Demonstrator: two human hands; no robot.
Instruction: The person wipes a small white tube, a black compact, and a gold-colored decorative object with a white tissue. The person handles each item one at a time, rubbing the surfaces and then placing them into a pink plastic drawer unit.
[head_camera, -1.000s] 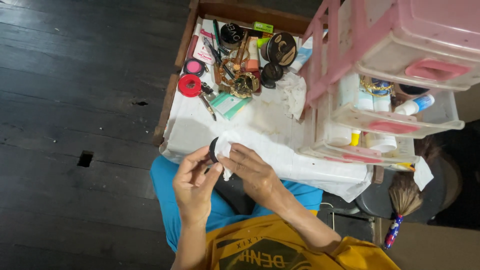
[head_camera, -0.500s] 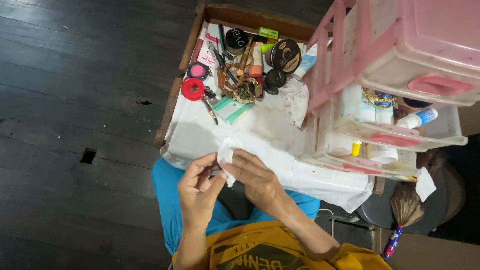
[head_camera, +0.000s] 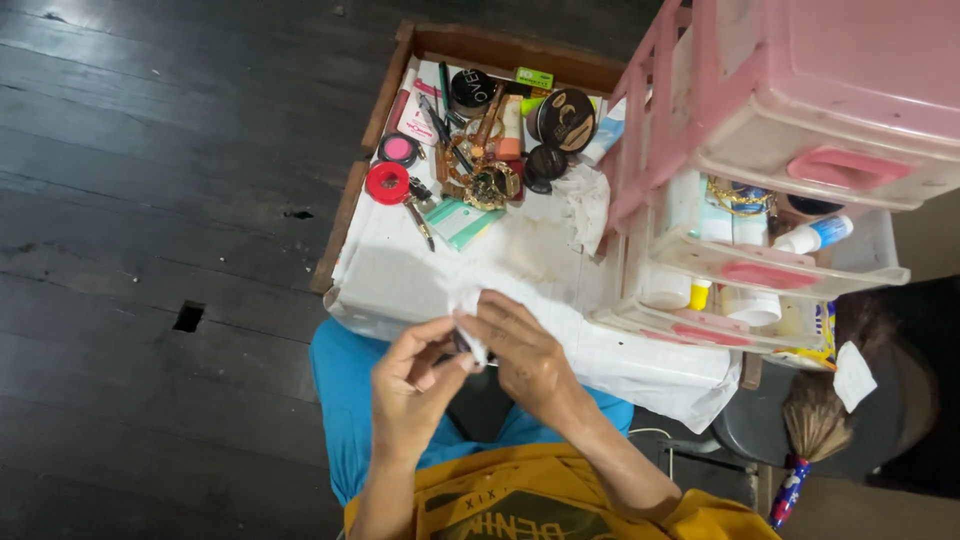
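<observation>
Over the lap, just at the near edge of the bench (head_camera: 400, 285), both hands are held close together. A small dark round item (head_camera: 461, 343) is pinched in the left hand (head_camera: 415, 385), thumb and fingers closed around it; only a sliver is seen, so its kind cannot be told for sure, possibly a compact or lid. A white tissue (head_camera: 466, 305) is gripped by the right hand (head_camera: 525, 355) and pressed against the dark item, fingers curled shut on it. The tissue is bunched up above the fingertips and touches both hands.

The bench is covered with white paper, stained near the middle, and is framed by a brown wooden rim (head_camera: 500, 45) at the far side. At the far end a clutter of cosmetics is laid out: a red round lid (head_camera: 386, 183), a pink blush pot (head_camera: 398, 149) just beyond it, a teal flat packet (head_camera: 460, 220), a gold tangled chain (head_camera: 488, 184), a black round jar (head_camera: 567, 120), pencils and tubes. A crumpled tissue (head_camera: 585, 200) is seen beside the jar. On the right a pink plastic drawer unit (head_camera: 800, 110) is stood, its drawers pulled out, with bottles and tubes held inside. A brush with brown bristles (head_camera: 815, 430) is seen lower right. Blue trousers (head_camera: 340, 400) and a yellow shirt (head_camera: 520, 500) are worn. Dark wooden floor (head_camera: 150, 200) is seen on the left.
</observation>
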